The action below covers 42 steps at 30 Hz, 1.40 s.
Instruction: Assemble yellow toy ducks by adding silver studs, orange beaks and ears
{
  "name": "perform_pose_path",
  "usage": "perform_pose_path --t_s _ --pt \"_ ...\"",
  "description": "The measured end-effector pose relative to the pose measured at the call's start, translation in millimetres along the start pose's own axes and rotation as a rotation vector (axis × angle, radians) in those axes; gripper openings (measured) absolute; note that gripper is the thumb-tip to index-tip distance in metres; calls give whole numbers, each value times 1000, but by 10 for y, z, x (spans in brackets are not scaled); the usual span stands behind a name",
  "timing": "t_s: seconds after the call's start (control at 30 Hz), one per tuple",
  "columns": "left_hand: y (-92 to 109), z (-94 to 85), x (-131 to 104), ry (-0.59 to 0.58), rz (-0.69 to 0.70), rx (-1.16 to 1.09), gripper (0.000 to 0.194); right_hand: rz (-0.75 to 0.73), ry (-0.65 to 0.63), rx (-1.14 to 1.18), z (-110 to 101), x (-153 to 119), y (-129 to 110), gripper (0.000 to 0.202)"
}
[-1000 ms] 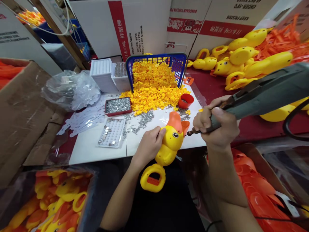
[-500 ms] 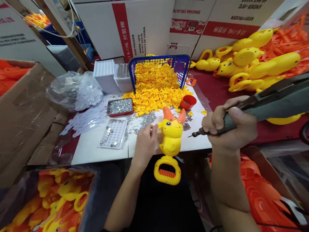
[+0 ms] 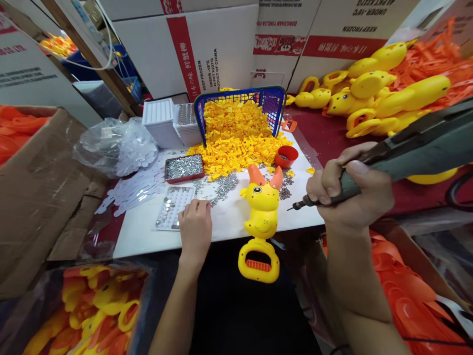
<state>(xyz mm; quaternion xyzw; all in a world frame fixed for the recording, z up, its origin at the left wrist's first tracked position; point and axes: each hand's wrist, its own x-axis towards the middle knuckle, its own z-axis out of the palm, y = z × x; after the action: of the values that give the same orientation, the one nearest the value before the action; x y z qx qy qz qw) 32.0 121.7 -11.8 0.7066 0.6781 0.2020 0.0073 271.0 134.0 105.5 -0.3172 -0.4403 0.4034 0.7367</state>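
A yellow duck toy (image 3: 261,217) with an orange open beak lies at the front edge of the white work board (image 3: 140,234), its ring handle hanging over the edge. My left hand (image 3: 195,228) rests on the board beside a white tray of small silver discs (image 3: 173,211), fingers curled at the tray's corner, apart from the toy. Whether it pinches anything is hidden. My right hand (image 3: 351,190) grips a grey electric screwdriver (image 3: 414,148), whose tip points left, a short way to the right of the toy's head.
A blue basket (image 3: 275,98) spills small yellow parts onto the board. A red tray of screws (image 3: 184,168), loose screws and a red cup (image 3: 285,156) lie nearby. Yellow toys pile at right, orange parts fill boxes left and lower right, cartons stand behind.
My left hand let go of the toy and moved left to the disc tray. The toy was turned face-up and now lies still. The screwdriver drew back to the right.
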Motion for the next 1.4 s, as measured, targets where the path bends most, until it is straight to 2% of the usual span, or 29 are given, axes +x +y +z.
perform_pose_path --t_s 0.1,0.4,0.57,0.73,0.83,0.9,0.97,1.1,1.2,1.3,1.4 --pt "-7 42 -11 67 -1 -42 23 44 49 2 12 -15 -70 7" --pt "-58 157 50 280 55 -292 18 -1 124 -41 -38 14 -126 7" --pt "-36 153 79 332 99 -391 14 13 134 -44 -56 13 -130 8" --pt "-64 191 81 357 107 -431 16 2 119 -23 -72 20 -114 6" --pt "-66 156 79 368 103 -440 17 -18 116 -13 -88 20 -107 5" --pt "-3 89 56 346 75 -511 15 -27 114 -4 -86 19 -107 5" --pt "137 -1 3 276 15 -711 10 -24 107 6 -64 16 -111 5" --pt "581 -163 -162 34 -99 -1268 5 -13 76 61 30 -33 -155 3" --pt "871 -222 -253 -90 -231 -1547 13 -17 9 120 81 -108 -228 5" --pt "1006 -252 -284 -147 -327 -1677 17 4 -107 158 77 -180 -310 7" --pt "1024 -284 -290 -140 -348 -1705 18 22 -189 166 48 -220 -365 8"
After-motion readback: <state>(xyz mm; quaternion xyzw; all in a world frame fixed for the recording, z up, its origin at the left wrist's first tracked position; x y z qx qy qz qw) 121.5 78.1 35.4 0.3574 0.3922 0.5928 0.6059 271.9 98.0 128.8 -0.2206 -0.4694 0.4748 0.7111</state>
